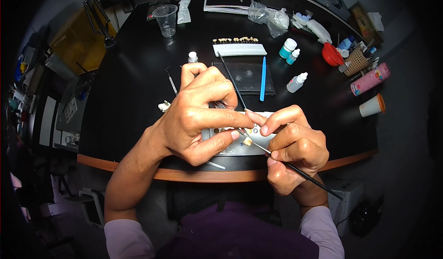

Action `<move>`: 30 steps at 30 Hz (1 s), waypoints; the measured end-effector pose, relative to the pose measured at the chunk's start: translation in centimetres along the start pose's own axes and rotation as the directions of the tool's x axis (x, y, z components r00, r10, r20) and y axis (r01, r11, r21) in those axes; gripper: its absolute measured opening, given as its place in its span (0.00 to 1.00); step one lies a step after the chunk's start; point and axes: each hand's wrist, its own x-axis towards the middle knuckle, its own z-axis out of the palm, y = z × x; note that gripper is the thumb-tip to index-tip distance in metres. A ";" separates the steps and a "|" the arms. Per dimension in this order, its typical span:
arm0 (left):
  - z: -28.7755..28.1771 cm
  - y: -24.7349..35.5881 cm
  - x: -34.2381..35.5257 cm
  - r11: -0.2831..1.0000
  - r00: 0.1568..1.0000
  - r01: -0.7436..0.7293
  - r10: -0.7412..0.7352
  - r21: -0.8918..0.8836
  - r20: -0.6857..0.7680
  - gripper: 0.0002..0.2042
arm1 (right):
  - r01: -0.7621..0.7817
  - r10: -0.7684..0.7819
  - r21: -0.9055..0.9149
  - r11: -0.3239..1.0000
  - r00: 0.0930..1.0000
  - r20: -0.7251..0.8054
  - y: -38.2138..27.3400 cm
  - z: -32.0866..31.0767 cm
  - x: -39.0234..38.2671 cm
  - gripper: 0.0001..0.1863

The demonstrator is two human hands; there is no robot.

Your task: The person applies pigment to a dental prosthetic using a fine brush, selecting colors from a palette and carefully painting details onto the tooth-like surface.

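Over the front of the table, my left hand (198, 111) is closed on metal tweezers (242, 132), mostly covered by its fingers. At their tip sits a small cream-coloured dental crown (248, 141). My right hand (297, 150) pinches a thin brush with a dark handle (314, 180), its tip at or very near the crown; whether they touch I cannot tell. Under both hands lies a white palette (226, 150) with several small wells. A second dark, thin-handled brush (233, 81) slants from the far side toward my fingers; its near end is partly hidden.
A tooth shade guide (239, 50) stands behind a dark slab (251, 76), with a blue stick (263, 79) on it. Small bottles (296, 82) stand to the right, near a red bowl (332, 54), pink can (370, 79) and cup (371, 105). A clear plastic cup (166, 21) stands back left.
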 end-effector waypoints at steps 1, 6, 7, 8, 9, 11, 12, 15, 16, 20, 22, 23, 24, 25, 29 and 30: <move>0.1 -0.1 0.0 1.000 1.000 -0.006 0.007 0.027 -0.009 0.14 | 0.002 -0.002 0.008 1.000 1.000 0.009 0.0 0.0 0.0 0.09; 0.1 -0.1 0.0 0.999 1.000 -0.018 0.019 0.051 -0.018 0.16 | 0.002 -0.002 0.002 1.000 1.000 0.014 0.0 -0.1 -0.1 0.08; 0.1 -0.1 -0.1 0.999 1.000 -0.017 0.017 0.048 -0.015 0.16 | 0.003 -0.003 0.008 1.000 1.000 0.006 0.0 -0.1 -0.1 0.08; 0.1 -0.1 -0.1 0.999 1.000 -0.015 0.016 0.045 -0.013 0.16 | 0.003 -0.003 0.007 1.000 1.000 0.007 0.0 -0.1 -0.2 0.08; 0.2 -0.1 0.0 0.999 1.000 -0.016 0.016 0.044 -0.013 0.16 | 0.005 -0.005 -0.004 1.000 1.000 0.008 0.0 -0.1 -0.2 0.08; 0.2 -0.1 0.0 0.999 1.000 -0.016 0.016 0.047 -0.016 0.16 | 0.008 -0.008 -0.013 1.000 1.000 0.009 0.0 -0.1 -0.1 0.08; 0.1 0.0 -0.1 0.999 1.000 -0.014 0.015 0.048 -0.015 0.16 | 0.009 -0.009 -0.003 1.000 1.000 0.009 0.0 0.0 -0.1 0.08; 0.1 0.1 -0.1 0.999 1.000 -0.013 0.014 0.048 -0.013 0.16 | 0.011 -0.011 0.002 1.000 1.000 0.014 0.0 0.0 0.0 0.08; -0.1 0.1 0.0 1.000 1.000 -0.006 0.006 0.024 -0.007 0.15 | 0.013 -0.013 -0.002 1.000 1.000 0.020 0.0 -0.1 0.0 0.08; 0.0 0.1 0.0 1.000 1.000 -0.002 0.002 -0.006 -0.010 0.13 | 0.002 -0.002 -0.005 1.000 1.000 0.014 0.0 -0.1 -0.1 0.08; 0.0 0.0 -0.1 1.000 1.000 -0.008 0.008 0.023 -0.014 0.15 | 0.014 -0.014 0.021 1.000 1.000 0.008 0.1 -0.1 -0.2 0.07; 0.1 0.0 -0.1 0.999 1.000 -0.017 0.018 0.049 -0.020 0.16 | 0.012 -0.013 0.020 1.000 1.000 0.006 0.0 -0.1 -0.3 0.07; 0.1 0.0 0.0 0.999 1.000 -0.018 0.019 0.047 -0.019 0.16 | -0.003 0.003 0.032 0.999 1.000 -0.004 -0.1 -0.2 -0.3 0.07; 0.0 0.2 0.1 1.000 1.000 -0.017 0.018 0.023 -0.023 0.15 | -0.017 0.018 0.044 0.999 1.000 -0.014 -0.2 -0.3 -0.3 0.07; -0.2 0.2 0.3 1.000 0.999 -0.026 0.026 0.005 -0.038 0.14 | -0.024 0.027 0.092 0.995 0.999 -0.035 0.3 -0.5 -0.7 0.07; -0.2 0.2 0.3 1.000 0.999 -0.027 0.028 0.004 -0.037 0.14 | -0.039 0.047 0.128 0.991 0.997 -0.057 0.3 -0.5 -0.7 0.07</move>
